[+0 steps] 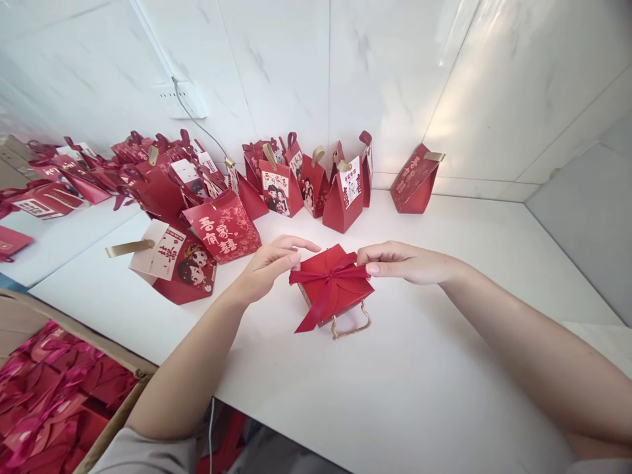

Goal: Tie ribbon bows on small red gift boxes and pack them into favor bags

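Observation:
A red gift box stands on the white table in front of me, with a twisted gold cord handle drooping toward me. Across its overlapping top flaps lies a dark red ribbon tied in a bow, one tail hanging over the near side. At the bow's right end, my right hand pinches the ribbon between thumb and fingers. My left hand is at the box's left back corner, fingers apart and the index stretched out. Its thumb is close to the bow's left loop; whether it touches, I cannot tell.
Several red gift boxes with ribbon or gold handles line the wall; one stands apart at right. Others crowd the left, including a tilted box near my left forearm. Below left, a cardboard carton holds red ribboned boxes. A cable runs from a wall socket.

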Action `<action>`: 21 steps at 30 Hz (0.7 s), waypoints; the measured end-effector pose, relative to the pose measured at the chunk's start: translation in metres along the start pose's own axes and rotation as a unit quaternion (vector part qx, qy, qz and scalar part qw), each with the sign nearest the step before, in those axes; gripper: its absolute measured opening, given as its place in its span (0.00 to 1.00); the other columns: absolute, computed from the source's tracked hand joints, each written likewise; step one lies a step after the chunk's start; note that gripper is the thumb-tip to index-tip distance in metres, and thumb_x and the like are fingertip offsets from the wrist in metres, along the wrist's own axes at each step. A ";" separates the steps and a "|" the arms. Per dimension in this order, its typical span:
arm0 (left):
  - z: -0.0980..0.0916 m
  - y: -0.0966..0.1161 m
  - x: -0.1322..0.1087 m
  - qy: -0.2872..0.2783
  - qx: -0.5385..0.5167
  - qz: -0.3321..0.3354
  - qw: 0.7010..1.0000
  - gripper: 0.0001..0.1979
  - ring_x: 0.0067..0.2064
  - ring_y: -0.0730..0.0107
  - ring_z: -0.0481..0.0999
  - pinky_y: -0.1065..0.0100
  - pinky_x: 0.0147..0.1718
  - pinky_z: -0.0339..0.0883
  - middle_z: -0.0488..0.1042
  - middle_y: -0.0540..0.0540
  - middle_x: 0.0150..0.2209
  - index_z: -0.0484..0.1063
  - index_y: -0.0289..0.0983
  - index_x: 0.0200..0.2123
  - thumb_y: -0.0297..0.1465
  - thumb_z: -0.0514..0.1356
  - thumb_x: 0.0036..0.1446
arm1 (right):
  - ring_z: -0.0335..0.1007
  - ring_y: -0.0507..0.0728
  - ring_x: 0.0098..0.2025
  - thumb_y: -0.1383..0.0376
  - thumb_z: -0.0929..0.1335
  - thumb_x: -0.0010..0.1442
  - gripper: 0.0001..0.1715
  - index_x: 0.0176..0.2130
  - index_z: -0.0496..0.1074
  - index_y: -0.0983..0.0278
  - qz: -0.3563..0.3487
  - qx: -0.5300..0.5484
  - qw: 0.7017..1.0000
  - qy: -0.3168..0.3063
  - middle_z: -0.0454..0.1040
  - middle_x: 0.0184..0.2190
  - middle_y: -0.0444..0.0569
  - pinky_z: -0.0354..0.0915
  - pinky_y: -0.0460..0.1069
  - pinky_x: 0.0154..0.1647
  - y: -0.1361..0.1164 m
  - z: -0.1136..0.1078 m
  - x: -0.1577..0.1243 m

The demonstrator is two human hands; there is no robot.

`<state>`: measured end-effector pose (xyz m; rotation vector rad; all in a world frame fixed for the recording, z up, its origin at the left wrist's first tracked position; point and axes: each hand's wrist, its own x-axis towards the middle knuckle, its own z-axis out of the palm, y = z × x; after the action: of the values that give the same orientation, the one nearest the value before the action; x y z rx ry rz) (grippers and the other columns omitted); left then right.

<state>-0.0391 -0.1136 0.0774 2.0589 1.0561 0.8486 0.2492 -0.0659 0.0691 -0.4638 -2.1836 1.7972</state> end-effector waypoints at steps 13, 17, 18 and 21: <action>0.003 0.001 0.000 0.042 0.069 -0.006 0.997 0.17 0.51 0.59 0.73 0.58 0.52 0.63 0.77 0.42 0.47 0.69 0.36 0.25 0.37 0.55 0.64 | 0.48 0.47 0.22 0.51 0.65 0.65 0.19 0.43 0.67 0.64 -0.002 0.088 0.996 -0.006 0.58 0.21 0.38 0.43 0.46 0.23 0.029 -0.006 0.003; -0.009 -0.025 0.002 -0.010 -0.094 0.002 0.995 0.25 0.62 0.53 0.65 0.53 0.58 0.61 0.62 0.39 0.63 0.63 0.44 0.57 0.42 0.62 0.57 | 0.47 0.46 0.22 0.49 0.71 0.58 0.28 0.50 0.63 0.60 -0.047 0.152 0.982 0.106 0.63 0.27 0.38 0.44 0.44 0.23 0.062 -0.006 0.011; -0.012 -0.031 0.003 -0.047 -0.107 0.003 0.993 0.38 0.65 0.51 0.61 0.51 0.60 0.58 0.57 0.38 0.66 0.55 0.47 0.64 0.43 0.66 0.53 | 0.51 0.47 0.24 0.50 0.73 0.55 0.28 0.48 0.64 0.61 -0.044 0.148 0.982 0.108 0.64 0.28 0.39 0.47 0.44 0.24 0.068 -0.005 0.013; -0.017 -0.050 0.003 -0.148 -0.070 -0.028 0.986 0.58 0.68 0.46 0.54 0.47 0.64 0.51 0.54 0.37 0.68 0.41 0.48 0.70 0.37 0.73 0.42 | 0.60 0.49 0.29 0.54 0.78 0.47 0.24 0.35 0.67 0.63 0.003 0.077 0.996 0.053 0.67 0.28 0.41 0.57 0.46 0.30 0.077 0.001 0.015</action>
<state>-0.0720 -0.0843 0.0486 1.9537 0.8622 0.5494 0.2406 -0.0469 -0.0062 -0.5187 -1.9580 1.8819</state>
